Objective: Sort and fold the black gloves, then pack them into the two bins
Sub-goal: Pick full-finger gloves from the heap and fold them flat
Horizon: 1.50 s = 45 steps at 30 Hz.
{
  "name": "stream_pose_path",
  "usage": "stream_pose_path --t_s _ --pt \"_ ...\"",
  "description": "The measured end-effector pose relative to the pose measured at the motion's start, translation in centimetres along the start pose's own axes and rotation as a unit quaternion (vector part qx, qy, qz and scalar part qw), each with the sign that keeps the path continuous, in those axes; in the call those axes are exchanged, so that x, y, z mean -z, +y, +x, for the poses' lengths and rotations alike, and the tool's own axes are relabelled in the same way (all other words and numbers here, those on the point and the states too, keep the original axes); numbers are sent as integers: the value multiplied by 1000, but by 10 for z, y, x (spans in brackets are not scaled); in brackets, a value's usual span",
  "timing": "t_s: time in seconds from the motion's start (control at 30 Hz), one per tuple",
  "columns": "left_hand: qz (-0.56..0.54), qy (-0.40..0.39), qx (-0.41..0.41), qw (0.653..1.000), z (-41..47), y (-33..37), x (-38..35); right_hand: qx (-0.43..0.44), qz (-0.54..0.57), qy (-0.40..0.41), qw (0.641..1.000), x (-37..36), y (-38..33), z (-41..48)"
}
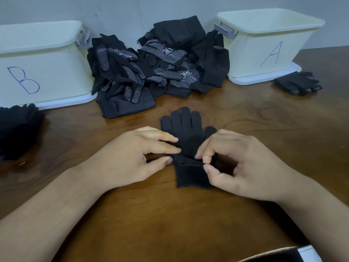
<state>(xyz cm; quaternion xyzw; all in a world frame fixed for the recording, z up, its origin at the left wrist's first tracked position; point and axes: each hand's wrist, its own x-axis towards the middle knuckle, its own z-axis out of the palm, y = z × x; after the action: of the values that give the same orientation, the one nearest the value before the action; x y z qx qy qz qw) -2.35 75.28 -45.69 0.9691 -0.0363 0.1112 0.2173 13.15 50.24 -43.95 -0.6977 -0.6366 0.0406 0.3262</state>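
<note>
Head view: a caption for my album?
Left hand and right hand pinch a black glove on the table before bin B and bin A.

Noted brown wooden table, glossy, with swirled dark grain. Backs straight onto plain pale grey wall. Lit evenly and softly, with faint sheen on the wood.
</note>
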Motion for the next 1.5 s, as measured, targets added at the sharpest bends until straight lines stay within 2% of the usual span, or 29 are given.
stream_pose_path --t_s 0.17,0.33,0.4,0.53,0.6,0.73,0.83,0.97,1.1,1.2,1.3,1.4,1.5 --pt "-3 14 11 1000 -1 2 -1 13 -6 -41 999 -3 2 -2" --pt "-32 5 17 999 -4 4 3 -24 21 -65 997 -2 4 1" --pt "-46 23 21 998 -3 9 4 -41 33 -56 997 -1 4 2" --pt "-39 90 46 994 6 21 -3 -46 1 11 999 -4 2 4" --pt "-15 57 63 996 10 25 -9 -42 -45 -3 998 -9 5 5" --pt "84 -86 75 990 10 26 -19 -64 -98 -80 990 -16 13 4" --pt "119 -112 99 982 9 28 -19 -87 -132 -119 980 -16 14 3" --pt "118 -109 116 980 9 28 -18 -98 -173 -167 966 -19 13 4" --pt "91 -93 125 984 8 29 -17 -128 -125 -126 976 -11 11 4" --pt "12 -51 129 990 8 32 -8 -171 -72 -50 981 -2 17 1" --pt "-14 -3 85 996 6 26 1 -187 -34 28 981 2 22 1" --pt "-8 32 28 999 3 20 4 -144 -9 83 986 2 18 2" --pt "-15 26 -10 999 1 20 1 -66 11 47 997 1 9 2"
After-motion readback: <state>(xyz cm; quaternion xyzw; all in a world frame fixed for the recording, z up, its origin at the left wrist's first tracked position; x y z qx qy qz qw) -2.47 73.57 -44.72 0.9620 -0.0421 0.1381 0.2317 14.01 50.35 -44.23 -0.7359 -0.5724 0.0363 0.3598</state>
